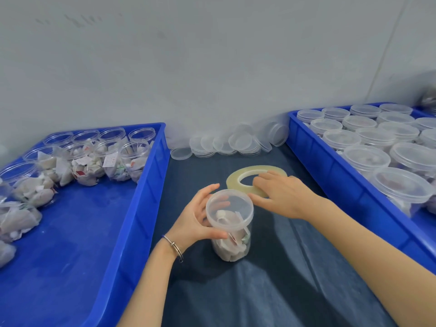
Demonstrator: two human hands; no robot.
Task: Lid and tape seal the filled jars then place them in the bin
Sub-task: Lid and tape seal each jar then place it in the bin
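A small packing workstation against a plain grey wall (188,55). Two large blue plastic bins (70,232) hold many clear plastic jars (377,159). Loose clear round lids (226,142) pile on a dark cloth-covered table (271,279).

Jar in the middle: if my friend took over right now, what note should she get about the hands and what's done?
Left hand grips the jar, which stands upright on the dark cloth with its lid already on.
Right hand rests on the tape roll, lying flat just behind the jar; its fingers look relaxed.
Done: many lidded jars sit in the right bin.
Left: tape this jar's lid, put it in the right bin, then lid the open filled jars in the left bin. Spare lids lie by the wall.
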